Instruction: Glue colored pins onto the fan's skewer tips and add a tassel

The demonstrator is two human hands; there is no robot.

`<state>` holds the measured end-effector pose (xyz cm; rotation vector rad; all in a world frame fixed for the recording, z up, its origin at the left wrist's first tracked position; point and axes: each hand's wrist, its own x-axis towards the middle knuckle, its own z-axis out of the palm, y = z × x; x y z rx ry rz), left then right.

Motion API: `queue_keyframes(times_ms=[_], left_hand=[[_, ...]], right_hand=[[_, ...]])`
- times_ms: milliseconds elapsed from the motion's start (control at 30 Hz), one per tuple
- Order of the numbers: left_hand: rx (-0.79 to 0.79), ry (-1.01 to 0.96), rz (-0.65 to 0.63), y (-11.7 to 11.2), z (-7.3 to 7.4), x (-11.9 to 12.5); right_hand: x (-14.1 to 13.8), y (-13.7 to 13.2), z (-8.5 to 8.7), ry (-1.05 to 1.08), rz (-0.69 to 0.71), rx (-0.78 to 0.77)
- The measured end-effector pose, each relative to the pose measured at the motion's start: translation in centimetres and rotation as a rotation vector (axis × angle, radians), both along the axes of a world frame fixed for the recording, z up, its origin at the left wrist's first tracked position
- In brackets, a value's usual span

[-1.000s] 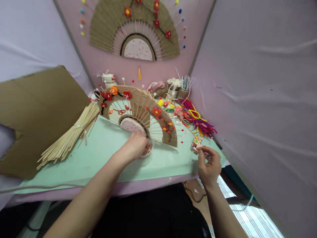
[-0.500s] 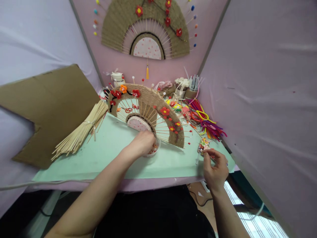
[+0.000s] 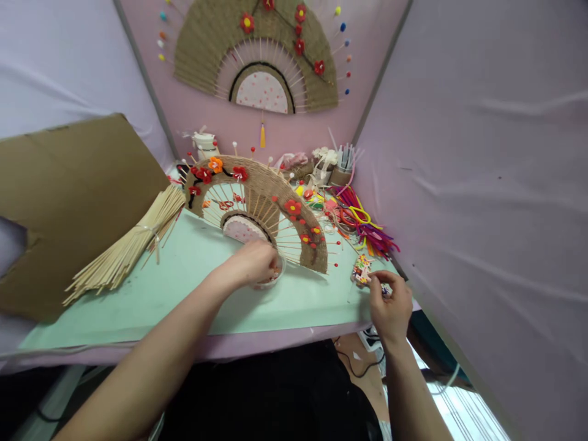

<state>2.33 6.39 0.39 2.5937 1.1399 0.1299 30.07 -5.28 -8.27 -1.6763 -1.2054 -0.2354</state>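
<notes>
My left hand (image 3: 257, 262) reaches into a small clear round tub (image 3: 277, 278) at the front of the table, its fingers closed and their tips hidden among small reddish pieces. Just behind it stands a brown twine-covered fan (image 3: 257, 174) on thin sticks, with red and orange flowers and a dotted pale half-circle at its base. My right hand (image 3: 391, 303) is held over the table's right front, thumb and forefinger pinched together; anything between them is too small to make out. Beside these fingers lies a clear packet of many-coloured small pieces (image 3: 362, 269).
A bundle of thin sticks (image 3: 128, 245) and a large cardboard sheet (image 3: 78, 208) are at left. Bright pipe cleaners (image 3: 367, 229) heap at back right, near a holder of translucent sticks (image 3: 344, 160). Another flowered fan (image 3: 202, 58) hangs on the back wall.
The whole scene has slid left in the view as the head turned a little. My left hand stays in the tub. The right hand sits slightly farther right of the packet.
</notes>
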Motion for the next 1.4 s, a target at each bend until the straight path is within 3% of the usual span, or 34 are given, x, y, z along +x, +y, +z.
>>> queue_keyframes(times_ms=[233,400,600,733,833,900,967,1067,1233,1400], left_hand=[[-0.056,-0.083,0.063,0.2,0.5,-1.6],[-0.121,-0.235,0.093,0.5,-0.2,-1.9],[-0.150,-0.617,0.218,-0.7,0.8,-3.1],[-0.292,-0.948,0.326,-3.1,1.1,-2.7],[-0.554,-1.177,0.354,-5.5,0.4,-0.4],[-0.769,-1.257,0.307,-6.9,-0.6,1.8],[-0.978,-1.330,0.268,-7.8,-1.8,4.1],[-1.221,-1.447,0.308,-7.9,-3.8,6.6],[-1.389,-1.566,0.399,-7.0,-6.4,7.9],[-1.420,-1.591,0.377,-6.9,-7.0,7.6]], right_hand=[[3.1,0.3,1.0,-0.037,0.045,-0.202],[4.7,0.5,0.8,-0.137,0.099,-0.477],[6.1,1.1,0.3,-0.182,0.132,-0.689],[6.1,1.5,0.4,-0.155,0.149,-0.795],[5.9,1.7,0.4,-0.102,0.207,-0.776],[5.8,1.5,0.4,-0.027,0.236,-0.705],[5.5,0.6,0.6,0.125,0.294,-0.598],[4.5,-1.4,1.4,0.452,0.451,-0.466],[1.1,-4.0,2.9,1.050,0.730,-0.296],[-1.8,-4.6,2.7,1.174,0.906,-0.300]])
